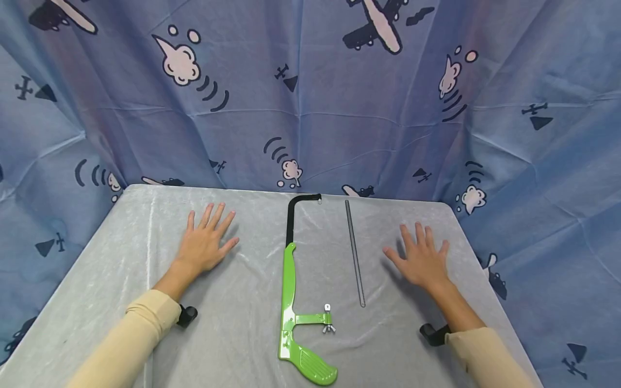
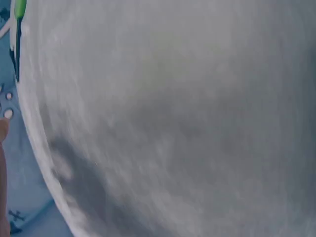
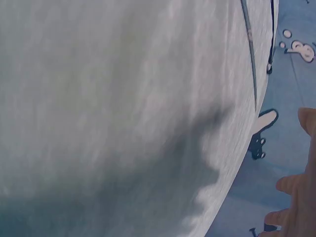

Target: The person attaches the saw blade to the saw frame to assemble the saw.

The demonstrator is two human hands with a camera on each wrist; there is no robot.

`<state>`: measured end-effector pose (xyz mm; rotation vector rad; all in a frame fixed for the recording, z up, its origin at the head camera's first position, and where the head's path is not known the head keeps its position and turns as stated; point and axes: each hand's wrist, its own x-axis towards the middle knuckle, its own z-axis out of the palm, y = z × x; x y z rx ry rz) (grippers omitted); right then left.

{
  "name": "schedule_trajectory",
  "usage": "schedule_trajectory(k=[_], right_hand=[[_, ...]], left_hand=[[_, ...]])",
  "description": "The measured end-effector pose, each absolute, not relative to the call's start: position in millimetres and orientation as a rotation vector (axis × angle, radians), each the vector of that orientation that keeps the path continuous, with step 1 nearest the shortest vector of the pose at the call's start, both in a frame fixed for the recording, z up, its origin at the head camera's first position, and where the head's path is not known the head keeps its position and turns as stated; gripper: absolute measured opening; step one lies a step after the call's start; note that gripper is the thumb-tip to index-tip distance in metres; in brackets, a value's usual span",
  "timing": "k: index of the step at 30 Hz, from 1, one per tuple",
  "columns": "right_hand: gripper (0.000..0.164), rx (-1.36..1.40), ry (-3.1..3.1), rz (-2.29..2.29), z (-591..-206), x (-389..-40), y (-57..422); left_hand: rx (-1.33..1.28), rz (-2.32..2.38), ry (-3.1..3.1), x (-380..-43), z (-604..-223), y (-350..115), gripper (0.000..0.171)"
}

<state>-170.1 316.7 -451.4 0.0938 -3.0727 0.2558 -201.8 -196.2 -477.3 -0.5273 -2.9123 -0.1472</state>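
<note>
A hacksaw frame with a bright green handle (image 1: 288, 285) and a black bent front bar (image 1: 290, 221) lies on the table, its grip toward me. A wing nut (image 1: 329, 328) sits on its short green arm. To the right of the frame lies a thin grey hacksaw blade (image 1: 355, 253), separate from it. My left hand (image 1: 201, 245) is spread, palm down, left of the frame and holds nothing. Right of the blade, my right hand (image 1: 424, 258) is likewise spread and empty, its shadow falling on the cloth. Part of the blade (image 3: 251, 49) also shows in the right wrist view.
A pale grey cloth covers the table (image 1: 218, 334). Behind its far edge hangs a blue curtain (image 1: 252, 81) printed with planes and clouds. Dark wrist mounts (image 1: 186, 316) stick out beside both cuffs.
</note>
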Motion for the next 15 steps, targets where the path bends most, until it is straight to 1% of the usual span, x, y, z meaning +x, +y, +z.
schedule_trajectory(k=[7, 15], right_hand=[[0.09, 0.154, -3.079, 0.272, -450, -165, 300], [0.087, 0.244, -3.062, 0.315, -451, -157, 285]], left_hand=[[-0.625, -0.134, -2.891, -197, -474, -177, 0.069], [-0.727, -0.152, -2.874, -190, -473, -157, 0.069]])
